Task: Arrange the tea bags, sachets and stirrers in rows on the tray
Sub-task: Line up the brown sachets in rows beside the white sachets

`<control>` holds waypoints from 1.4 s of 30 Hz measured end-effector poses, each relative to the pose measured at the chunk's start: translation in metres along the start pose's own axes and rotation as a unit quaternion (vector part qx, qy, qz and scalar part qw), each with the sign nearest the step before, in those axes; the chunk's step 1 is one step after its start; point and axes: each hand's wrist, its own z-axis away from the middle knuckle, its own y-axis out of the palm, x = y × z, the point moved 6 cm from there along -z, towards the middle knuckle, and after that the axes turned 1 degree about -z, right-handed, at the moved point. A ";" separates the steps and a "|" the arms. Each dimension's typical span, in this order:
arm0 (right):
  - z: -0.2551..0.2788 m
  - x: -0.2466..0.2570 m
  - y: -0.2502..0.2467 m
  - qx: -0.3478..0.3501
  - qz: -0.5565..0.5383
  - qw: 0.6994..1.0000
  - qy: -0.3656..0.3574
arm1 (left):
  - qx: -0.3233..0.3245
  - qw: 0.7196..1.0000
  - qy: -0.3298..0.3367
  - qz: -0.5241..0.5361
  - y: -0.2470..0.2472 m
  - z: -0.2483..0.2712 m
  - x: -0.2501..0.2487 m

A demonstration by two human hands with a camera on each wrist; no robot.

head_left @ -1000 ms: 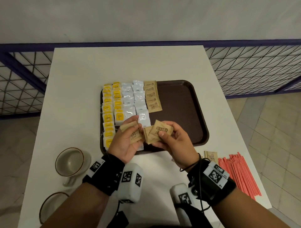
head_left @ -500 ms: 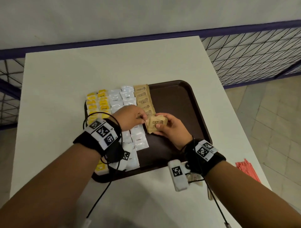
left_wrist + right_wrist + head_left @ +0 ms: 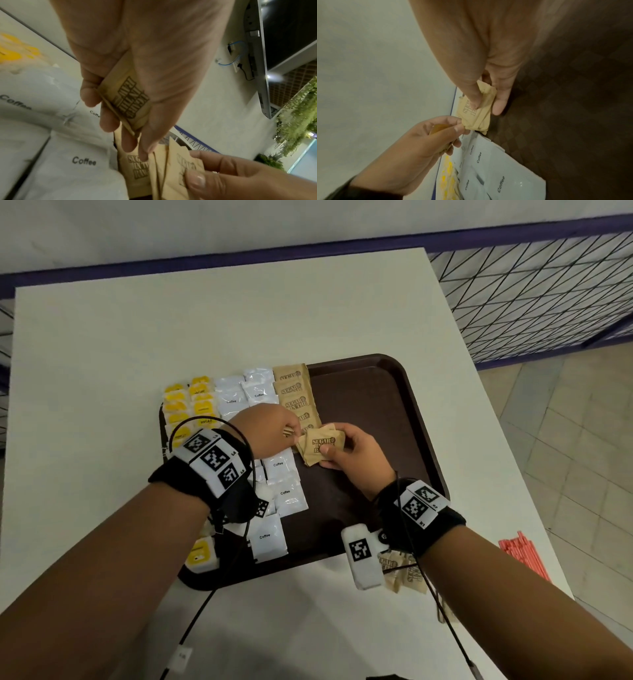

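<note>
A dark brown tray (image 3: pixel 411 419) carries rows of yellow tea bags (image 3: pixel 191 402), white coffee sachets (image 3: pixel 246 395) and brown sugar sachets (image 3: pixel 294 392). My right hand (image 3: pixel 346 450) pinches a small stack of brown sugar sachets (image 3: pixel 318 445) (image 3: pixel 476 113) above the tray's middle. My left hand (image 3: pixel 270 433) holds brown sugar sachets (image 3: pixel 126 102) in its curled fingers, its fingertips touching the left edge of the stack. Red stirrers (image 3: pixel 524 556) lie on the table at the right edge.
More brown sugar sachets (image 3: pixel 400 573) lie on the white table (image 3: pixel 205 320) just below the tray's near right corner, partly under my right wrist. The right half of the tray is bare. A railing with mesh runs behind the table.
Both hands moved from the tray's near edge up to its middle, by the end of the sugar row. My view shifted closer and to the right, so the cups at the left are out of sight.
</note>
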 end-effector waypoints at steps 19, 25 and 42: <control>0.000 0.005 -0.020 -0.018 0.203 0.979 -0.014 | -0.072 0.990 -0.076 -0.096 -0.003 -0.004 0.004; 0.001 0.004 -0.016 -0.022 0.271 0.962 -0.027 | -0.074 0.988 -0.095 -0.092 0.002 -0.005 0.004; 0.010 0.004 -0.011 -0.057 0.269 0.959 -0.064 | -0.058 0.972 -0.058 -0.218 0.002 -0.011 0.000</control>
